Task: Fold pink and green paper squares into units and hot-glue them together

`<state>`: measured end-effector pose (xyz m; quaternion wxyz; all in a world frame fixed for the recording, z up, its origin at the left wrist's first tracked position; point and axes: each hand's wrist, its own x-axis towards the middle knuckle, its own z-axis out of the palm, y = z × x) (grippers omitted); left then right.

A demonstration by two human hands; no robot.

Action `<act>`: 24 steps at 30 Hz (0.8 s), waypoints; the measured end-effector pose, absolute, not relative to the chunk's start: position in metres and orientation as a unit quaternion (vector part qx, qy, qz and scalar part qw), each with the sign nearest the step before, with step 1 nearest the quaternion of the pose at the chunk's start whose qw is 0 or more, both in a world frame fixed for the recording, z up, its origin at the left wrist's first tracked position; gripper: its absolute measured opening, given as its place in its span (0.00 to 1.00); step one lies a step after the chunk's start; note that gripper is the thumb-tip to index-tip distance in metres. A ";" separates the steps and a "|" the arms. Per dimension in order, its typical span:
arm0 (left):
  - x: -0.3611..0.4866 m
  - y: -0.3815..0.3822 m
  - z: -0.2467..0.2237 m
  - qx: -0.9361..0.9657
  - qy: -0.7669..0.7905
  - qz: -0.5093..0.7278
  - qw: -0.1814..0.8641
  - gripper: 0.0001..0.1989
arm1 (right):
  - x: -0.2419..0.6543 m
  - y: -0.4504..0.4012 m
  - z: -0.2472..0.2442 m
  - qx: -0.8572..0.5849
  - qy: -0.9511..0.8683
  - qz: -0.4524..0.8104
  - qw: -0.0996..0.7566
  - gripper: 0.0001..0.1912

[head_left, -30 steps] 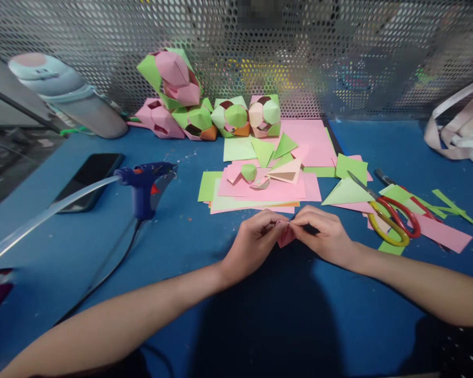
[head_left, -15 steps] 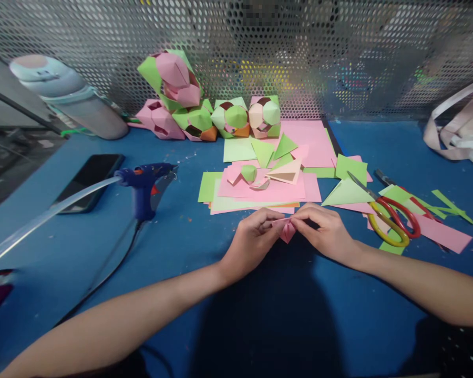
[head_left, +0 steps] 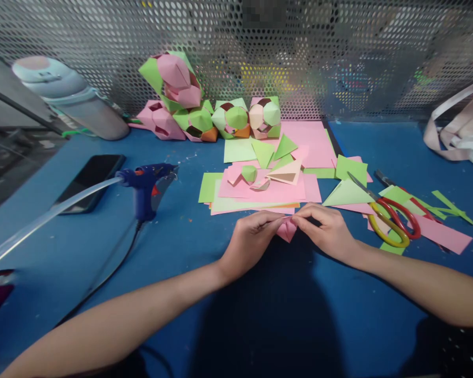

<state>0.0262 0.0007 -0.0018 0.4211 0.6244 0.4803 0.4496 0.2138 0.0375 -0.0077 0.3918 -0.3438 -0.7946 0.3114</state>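
Observation:
A small folded piece of pink paper [head_left: 287,231] is pinched between both hands above the blue table, its pointed end toward me. My left hand [head_left: 254,239] grips its left edge with thumb and fingers closed. On the other side, my right hand [head_left: 325,231] pinches the upper right edge. Fingertips cover part of the folds. Just beyond the hands lies a stack of pink, green and pale sheets [head_left: 256,191], with a curled green paper piece [head_left: 248,172] and a folded peach piece [head_left: 286,176] on top.
Scissors [head_left: 394,220] with red and yellow handles lie among paper scraps at right. A blue glue gun [head_left: 144,191], its cord and a phone [head_left: 90,184] are at left. Folded paper balls [head_left: 197,121] and a bottle [head_left: 71,97] stand before the perforated metal screen [head_left: 299,63].
Both hands stay in nearly the same place on the pink paper. The left fingers have drawn closer together along its upper edge.

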 end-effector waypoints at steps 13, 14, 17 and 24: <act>0.031 -0.001 0.001 0.507 0.508 0.457 0.525 0.09 | 0.213 0.035 -0.016 -0.340 -0.852 0.237 0.319 0.05; 0.032 -0.002 0.000 0.501 0.503 0.455 0.537 0.09 | 0.213 0.035 -0.017 -0.344 -0.854 0.228 0.317 0.04; 0.034 -0.004 -0.001 0.478 0.483 0.443 0.585 0.09 | 0.211 0.035 -0.016 -0.350 -0.852 0.224 0.319 0.03; 0.035 -0.003 -0.002 0.478 0.478 0.432 0.597 0.08 | 0.208 0.030 -0.011 -0.329 -0.842 0.244 0.352 0.05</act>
